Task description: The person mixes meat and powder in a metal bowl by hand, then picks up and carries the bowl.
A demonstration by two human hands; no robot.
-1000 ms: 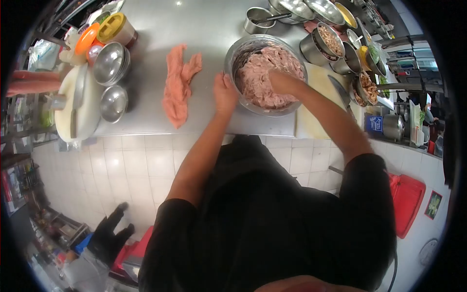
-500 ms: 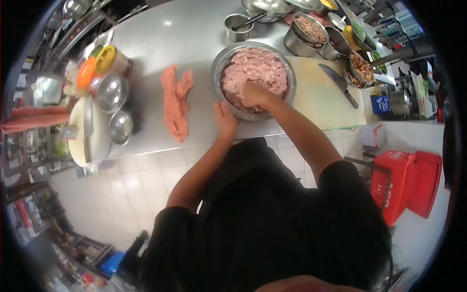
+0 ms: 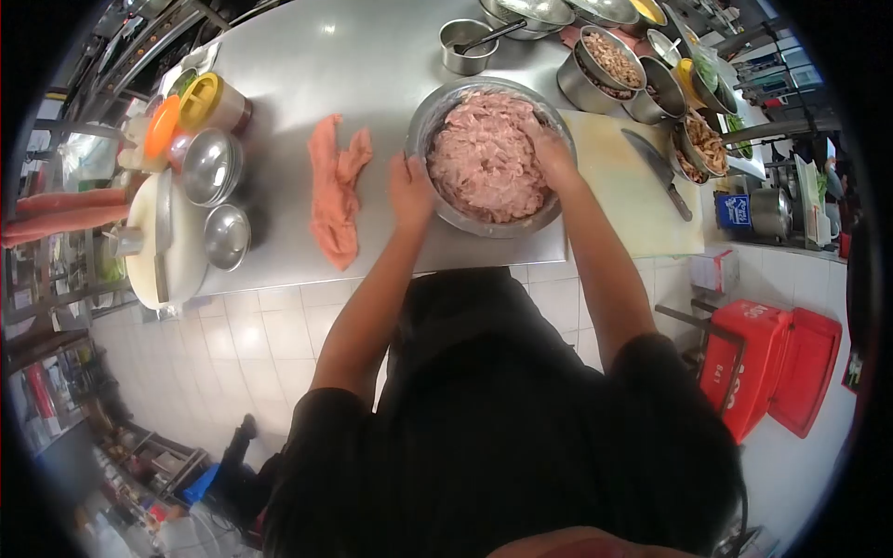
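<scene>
A large metal bowl (image 3: 419, 129) on the steel table holds pink minced meat (image 3: 488, 158). At the bowl's left side is my left hand (image 3: 410, 189), its fingers at the rim and closed on it as far as they show. My right hand (image 3: 553, 156) is inside the bowl's right side, touching the meat; its fingertips are blurred and partly sunk in it. A crumpled orange-pink cloth (image 3: 336, 191) lies left of the bowl.
Right of the bowl, a knife (image 3: 659, 172) rests on a cutting board (image 3: 609, 209). Pots of chopped food (image 3: 611, 61) stand behind it. A small pot (image 3: 468, 58) is behind the bowl. Metal bowls (image 3: 226, 237) and a round white board (image 3: 185, 244) are at the left.
My right hand has moved from the near middle of the meat to the bowl's right side. My left hand has shifted up along the left rim. The camera view has also shifted.
</scene>
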